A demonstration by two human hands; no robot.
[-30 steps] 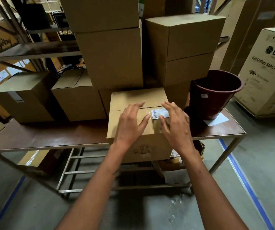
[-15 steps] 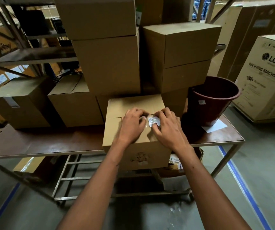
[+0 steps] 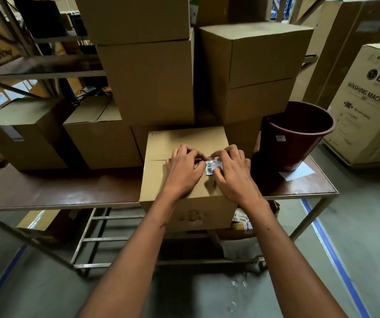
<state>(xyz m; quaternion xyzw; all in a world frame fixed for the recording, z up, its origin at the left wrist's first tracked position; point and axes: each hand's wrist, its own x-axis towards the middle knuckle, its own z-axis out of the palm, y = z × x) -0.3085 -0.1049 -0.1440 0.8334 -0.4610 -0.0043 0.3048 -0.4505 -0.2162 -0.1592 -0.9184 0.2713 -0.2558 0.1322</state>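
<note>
Label point(image 3: 213, 166): small, white w/ dark print, lying on top of cardboard box point(image 3: 184, 141), right at the flap seam, twd the right half. L hand point(image 3: 183, 172): fingers curled, tips & thumb at label's left edge, pinching it against the top. R hand point(image 3: 234, 174): also curled, index over label's upper edge, thumb at its lower edge, pinching it; other fingers bent onto the cardboard. Heels of both hands over the near flap. Box at front edge of brown table point(image 3: 58, 191), front face hanging past the edge, faint round print on it. Just right of box, touching or not can't tell: dark red bucket point(image 3: 299, 136), upright, small sticker on its side, standing partly on a white sheet point(image 3: 299, 172). Behind, plain cartons point(image 3: 152, 88) stacked in cols, two lower ones on table's left part. Farther right, on floor, big LG washing machine carton point(image 3: 372, 106). Metal racking point(image 3: 42, 70) at back left.
</note>
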